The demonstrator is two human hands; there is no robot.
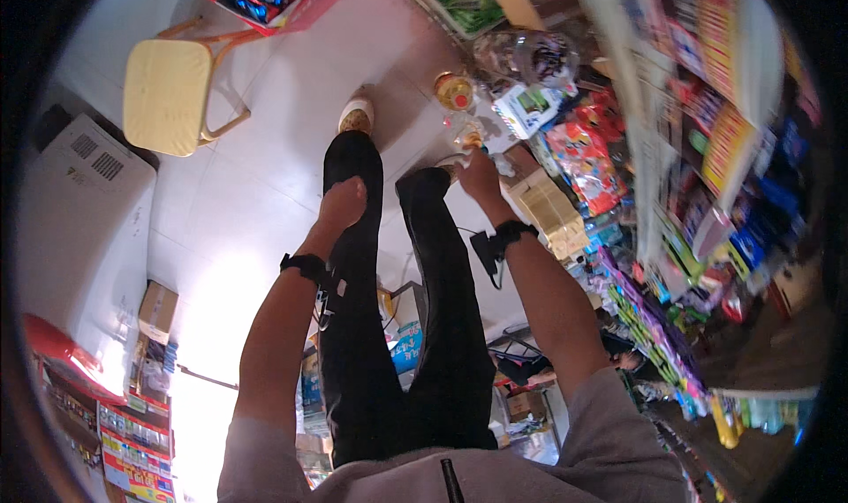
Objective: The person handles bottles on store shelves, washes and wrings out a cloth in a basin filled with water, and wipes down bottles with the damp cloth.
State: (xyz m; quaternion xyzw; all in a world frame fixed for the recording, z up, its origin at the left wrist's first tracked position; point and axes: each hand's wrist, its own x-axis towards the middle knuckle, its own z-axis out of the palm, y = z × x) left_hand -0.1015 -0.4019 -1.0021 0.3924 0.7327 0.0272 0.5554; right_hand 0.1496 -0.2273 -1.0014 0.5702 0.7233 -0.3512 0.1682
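Note:
My left hand [343, 203] hangs curled in front of my left trouser leg [354, 165], and no object shows in it. Reaching low to the right, my right hand [478, 173] has its fingers closed around the orange-brown top of a clear plastic bottle [458, 124]. The hand partly hides this top. Just beyond stands a bottle of yellow liquid with a red cap [454, 92]. Right of the hand lie a white-and-green packet [528, 110], red snack bags [586, 148] and a cardboard box [553, 215]. Each wrist wears a black band.
A folding stool with a cream seat [167, 97] stands at the left. Above it is a red carton [311, 6] of blue packets. A large white box-shaped object [86, 205] lies along the left side. Crowded shop shelves [652, 191] line the right, somewhat blurred.

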